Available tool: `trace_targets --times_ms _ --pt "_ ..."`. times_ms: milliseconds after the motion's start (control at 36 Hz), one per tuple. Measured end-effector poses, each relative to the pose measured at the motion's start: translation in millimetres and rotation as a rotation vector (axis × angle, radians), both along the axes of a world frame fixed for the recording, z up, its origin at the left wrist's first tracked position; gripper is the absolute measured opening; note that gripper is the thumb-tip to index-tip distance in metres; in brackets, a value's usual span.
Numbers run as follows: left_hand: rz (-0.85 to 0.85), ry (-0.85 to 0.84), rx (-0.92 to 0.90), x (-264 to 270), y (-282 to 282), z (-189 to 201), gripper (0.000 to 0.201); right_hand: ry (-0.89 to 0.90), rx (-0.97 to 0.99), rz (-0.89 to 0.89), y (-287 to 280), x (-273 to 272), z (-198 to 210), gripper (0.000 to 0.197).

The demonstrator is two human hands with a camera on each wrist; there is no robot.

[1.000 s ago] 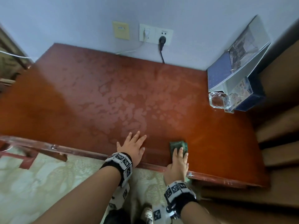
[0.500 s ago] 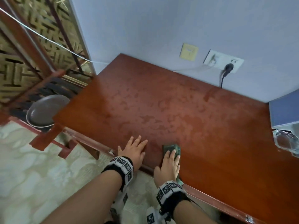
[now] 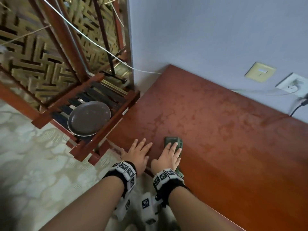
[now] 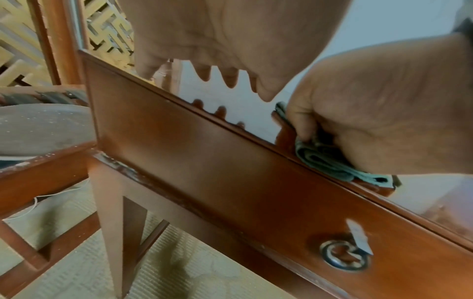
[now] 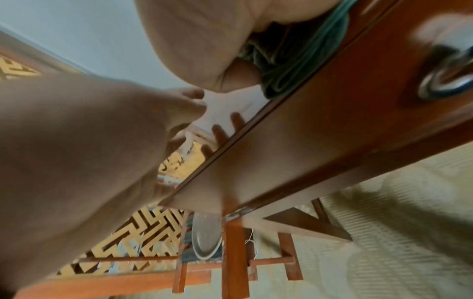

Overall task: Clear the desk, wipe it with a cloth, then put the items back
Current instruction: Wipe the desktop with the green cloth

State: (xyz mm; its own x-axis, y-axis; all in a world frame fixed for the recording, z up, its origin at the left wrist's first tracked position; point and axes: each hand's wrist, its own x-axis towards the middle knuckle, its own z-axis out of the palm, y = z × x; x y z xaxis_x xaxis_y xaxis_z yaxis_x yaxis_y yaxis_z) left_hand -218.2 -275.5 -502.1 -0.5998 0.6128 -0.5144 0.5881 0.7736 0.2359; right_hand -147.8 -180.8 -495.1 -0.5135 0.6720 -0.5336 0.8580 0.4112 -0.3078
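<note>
The red-brown desk (image 3: 216,130) has damp patches across its top. My left hand (image 3: 141,147) lies flat on it with straight, spread fingers, just inside the front left corner. Right beside it, my right hand (image 3: 171,148) presses a folded green cloth (image 3: 172,140) onto the desktop at the front edge, fingers straight on top. In the left wrist view the cloth (image 4: 322,159) juts out under the right hand (image 4: 384,111), the thumb against its side. The right wrist view shows the cloth (image 5: 294,60) bunched under the palm.
A grey round plate (image 3: 89,118) lies on a slatted wooden rack just left of the desk. Behind it stands a lattice screen (image 3: 33,64). Wall sockets (image 3: 293,84) with a black cable (image 3: 298,105) sit above the desk's back edge. A ring pull (image 4: 343,257) hangs on the drawer front.
Both hands and the cloth have slid left along the front edge toward the left corner. The view has swung left, so the box and glass at the right are out of sight.
</note>
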Motion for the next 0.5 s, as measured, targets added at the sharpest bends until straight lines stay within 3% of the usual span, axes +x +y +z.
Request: trace_targets --times_ms 500 --pt "0.329 -0.033 0.102 -95 -75 -6 0.056 0.066 -0.159 0.173 -69 -139 -4 0.089"
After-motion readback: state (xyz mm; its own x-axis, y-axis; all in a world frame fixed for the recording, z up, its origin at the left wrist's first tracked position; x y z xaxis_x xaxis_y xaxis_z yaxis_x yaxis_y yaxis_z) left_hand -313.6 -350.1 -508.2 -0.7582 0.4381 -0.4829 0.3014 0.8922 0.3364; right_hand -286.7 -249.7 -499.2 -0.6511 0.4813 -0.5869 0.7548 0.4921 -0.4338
